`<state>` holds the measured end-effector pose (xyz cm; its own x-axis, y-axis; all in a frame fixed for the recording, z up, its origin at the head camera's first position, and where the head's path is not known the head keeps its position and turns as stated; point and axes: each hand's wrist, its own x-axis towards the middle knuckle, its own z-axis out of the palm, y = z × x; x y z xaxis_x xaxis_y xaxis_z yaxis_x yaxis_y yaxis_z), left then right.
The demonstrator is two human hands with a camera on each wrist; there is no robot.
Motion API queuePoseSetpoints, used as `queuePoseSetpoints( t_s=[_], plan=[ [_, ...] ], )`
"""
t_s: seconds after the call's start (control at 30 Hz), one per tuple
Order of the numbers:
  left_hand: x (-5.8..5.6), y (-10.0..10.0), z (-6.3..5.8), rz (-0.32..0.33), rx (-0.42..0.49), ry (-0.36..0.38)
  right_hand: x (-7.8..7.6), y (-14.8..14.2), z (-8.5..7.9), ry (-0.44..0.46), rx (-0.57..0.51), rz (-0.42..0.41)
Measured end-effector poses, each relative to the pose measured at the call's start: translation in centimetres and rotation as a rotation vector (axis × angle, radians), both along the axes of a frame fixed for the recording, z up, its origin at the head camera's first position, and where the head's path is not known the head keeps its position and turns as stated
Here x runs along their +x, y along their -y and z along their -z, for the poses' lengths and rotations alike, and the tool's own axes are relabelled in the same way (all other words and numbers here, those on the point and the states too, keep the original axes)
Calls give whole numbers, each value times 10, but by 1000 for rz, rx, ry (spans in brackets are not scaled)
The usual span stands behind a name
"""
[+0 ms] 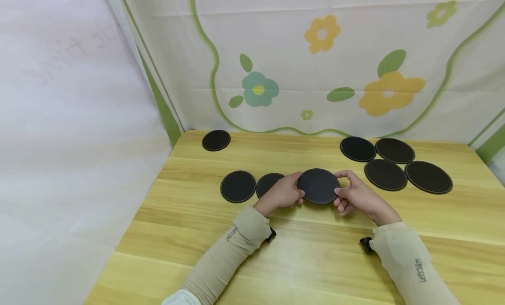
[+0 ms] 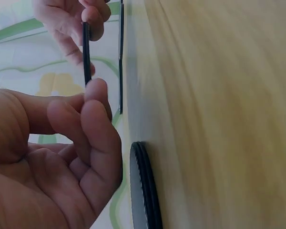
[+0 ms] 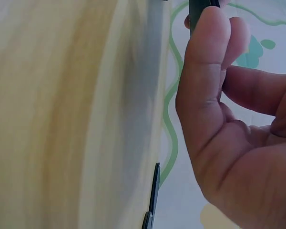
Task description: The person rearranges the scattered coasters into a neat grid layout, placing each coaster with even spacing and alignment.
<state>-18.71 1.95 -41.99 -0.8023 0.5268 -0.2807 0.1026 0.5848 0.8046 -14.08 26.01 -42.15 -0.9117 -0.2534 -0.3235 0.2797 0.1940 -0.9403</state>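
Note:
A round black coaster (image 1: 318, 186) with a stitched edge is held above the table between both hands. My left hand (image 1: 282, 193) pinches its left edge, and my right hand (image 1: 357, 196) pinches the right edge. Seen edge-on in the left wrist view, the coaster (image 2: 86, 52) is a thin dark strip between the fingertips of both hands. Only a small part of the coaster (image 3: 200, 12) shows in the right wrist view. Just left of my left hand lies another coaster (image 1: 269, 184), partly hidden by that hand, with one more coaster (image 1: 238, 186) beside it.
Several dark coasters (image 1: 384, 175) lie grouped at the right rear of the wooden table (image 1: 315, 257). A single coaster (image 1: 216, 140) lies at the far left corner. Behind the table hangs a white flowered cloth (image 1: 292, 46); a white sheet (image 1: 71, 164) hangs at left.

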Motion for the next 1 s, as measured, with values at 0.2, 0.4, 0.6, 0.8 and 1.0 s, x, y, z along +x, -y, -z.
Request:
queuePoseSetpoints(
  t_s=[0.2, 0.4, 0.6, 0.8, 1.0],
  plan=[
    [-1, -1, 1, 5, -63, -13, -2, 3, 3, 23, 39, -4],
    [-3, -1, 4, 34, -85, -7, -2, 5, 4, 31, 73, -12],
    [-4, 1, 6, 10, -45, 15, 0, 2, 4, 33, 128, 9],
    [-7, 6, 7, -44, 77, 113, 2, -3, 2, 37, 182, 53],
    [-13, 11, 9, -77, 136, 155, 1, -3, 1, 34, 217, 60]
  ],
)
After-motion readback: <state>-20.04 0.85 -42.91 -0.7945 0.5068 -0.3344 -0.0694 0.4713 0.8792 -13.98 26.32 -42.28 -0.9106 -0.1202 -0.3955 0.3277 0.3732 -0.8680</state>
